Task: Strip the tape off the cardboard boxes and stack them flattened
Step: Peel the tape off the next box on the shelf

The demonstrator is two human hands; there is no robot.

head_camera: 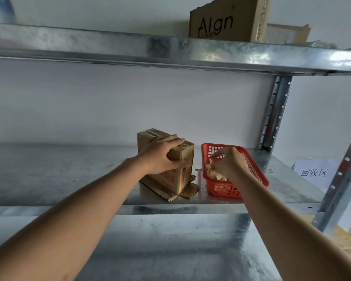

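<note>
A small brown cardboard box [182, 175] stands upright on the middle metal shelf [69, 169], its bottom flaps splayed out on the shelf. My left hand [160, 155] grips its top corner, fingers over the top and thumb on the front face. Right beside the box sits a red plastic basket [255, 169] holding crumpled tape scraps [213, 174]. My right hand [229, 163] is over the basket with fingers curled among the scraps; whether it pinches a piece is not clear.
On the upper shelf [170, 49] stand a larger cardboard box printed "AIgn" [227, 21] and another carton behind it. A perforated steel upright [274, 110] rises at the back right. A white paper sign [314, 173] hangs at the right.
</note>
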